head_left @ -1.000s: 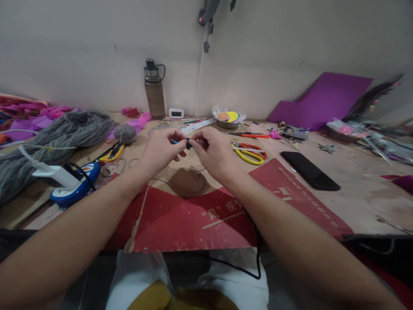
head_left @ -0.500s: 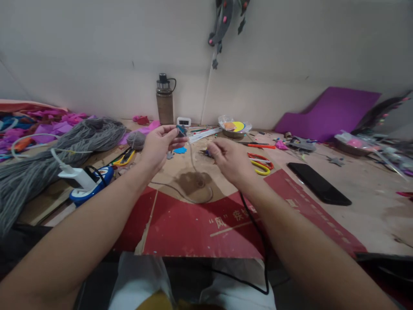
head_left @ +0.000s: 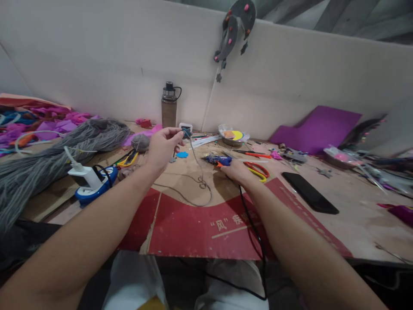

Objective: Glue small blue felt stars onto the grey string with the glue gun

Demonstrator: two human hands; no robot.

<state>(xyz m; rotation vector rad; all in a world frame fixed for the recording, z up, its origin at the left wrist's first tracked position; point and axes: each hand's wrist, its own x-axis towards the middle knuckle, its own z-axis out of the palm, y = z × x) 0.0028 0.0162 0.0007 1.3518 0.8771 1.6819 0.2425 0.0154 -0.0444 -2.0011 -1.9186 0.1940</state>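
My left hand point(head_left: 166, 146) is raised above the table, fingers pinching a small dark blue-grey piece point(head_left: 186, 131). From that piece a grey yarn strand point(head_left: 195, 151) hangs down and curls over the cardboard. Low at the right, my right hand point(head_left: 237, 170) is closed around the handle of a blue hot glue gun point(head_left: 219, 159) with an orange trigger. The gun's tip points left, and a black cord point(head_left: 247, 211) trails from it over the table edge. A bright blue paper cutout point(head_left: 182, 154) lies between the hands.
Red-and-tan cardboard point(head_left: 193, 232) covers the front. Yellow-and-red-handled scissors point(head_left: 260, 172) and a black phone point(head_left: 309, 192) are on the right. A power strip point(head_left: 87, 191), grey yarn skein point(head_left: 93, 137) and ball point(head_left: 140, 142) sit left. A bottle point(head_left: 169, 107) stands behind.
My right hand has gone lower and now grips the glue gun, which shows more fully. The left hand still pinches the small piece. The view has tilted up slightly.
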